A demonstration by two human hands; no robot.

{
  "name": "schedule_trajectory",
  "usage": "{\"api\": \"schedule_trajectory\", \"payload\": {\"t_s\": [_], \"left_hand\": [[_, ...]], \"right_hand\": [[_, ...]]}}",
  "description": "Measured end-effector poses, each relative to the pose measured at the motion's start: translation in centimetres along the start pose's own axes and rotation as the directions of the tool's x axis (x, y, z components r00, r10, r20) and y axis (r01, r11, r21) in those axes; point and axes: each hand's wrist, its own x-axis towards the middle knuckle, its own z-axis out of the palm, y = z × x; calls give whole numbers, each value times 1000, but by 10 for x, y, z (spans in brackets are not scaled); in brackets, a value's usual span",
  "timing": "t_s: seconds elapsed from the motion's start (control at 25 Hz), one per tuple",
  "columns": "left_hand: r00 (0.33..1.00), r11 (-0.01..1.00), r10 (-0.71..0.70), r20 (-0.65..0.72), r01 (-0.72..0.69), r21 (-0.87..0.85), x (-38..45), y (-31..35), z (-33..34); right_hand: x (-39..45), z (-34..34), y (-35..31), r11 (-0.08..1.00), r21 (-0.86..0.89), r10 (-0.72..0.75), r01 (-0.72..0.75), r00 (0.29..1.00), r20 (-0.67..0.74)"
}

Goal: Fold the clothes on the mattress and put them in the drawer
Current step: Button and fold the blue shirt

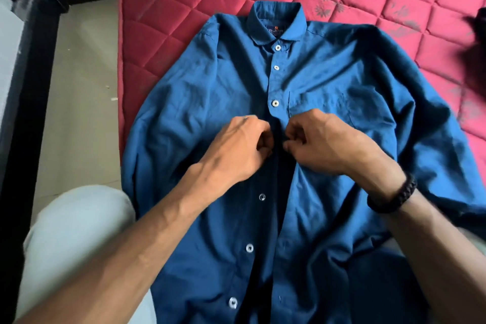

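Both hands (left hand, right hand) pinch the blue shirt's placket; collar label unreadable.

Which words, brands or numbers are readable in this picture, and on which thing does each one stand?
Neck label inside the collar of the blue shirt: a word that seems to begin "Ri", with a small red mark above; the rest is too blurred to read.
No other text is visible.

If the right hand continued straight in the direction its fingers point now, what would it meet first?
The right hand points left across the dark blue button-up shirt; it would meet the left hand almost at once, likely at the fingertips.
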Motion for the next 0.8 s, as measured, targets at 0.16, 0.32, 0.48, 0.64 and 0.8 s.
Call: {"api": "schedule_trajectory", "payload": {"t_s": [0.16,0.32,0.48,0.64,0.8], "left_hand": [[965,994,-84,-246,66,-83,-36,10,9],[941,972,-203,-270,160,-172,-54,13,13],[943,936,-277,-184,222,-273,-43,11,12],[927,851,-368,-76,302,-430,-31,8,10],[908,781,-420,17,371,-502,-29,3,10]], "right_hand": [[-35,17,-13,983,181,55,-5,962,-267],[-49,44,-20,975,220,67,2,950,-304],[-39,46,-19,962,271,120,-32,942,-313],[-33,43,-14,931,357,178,-76,948,-262],[-30,45,-10,921,385,157,-64,964,-214]]}}
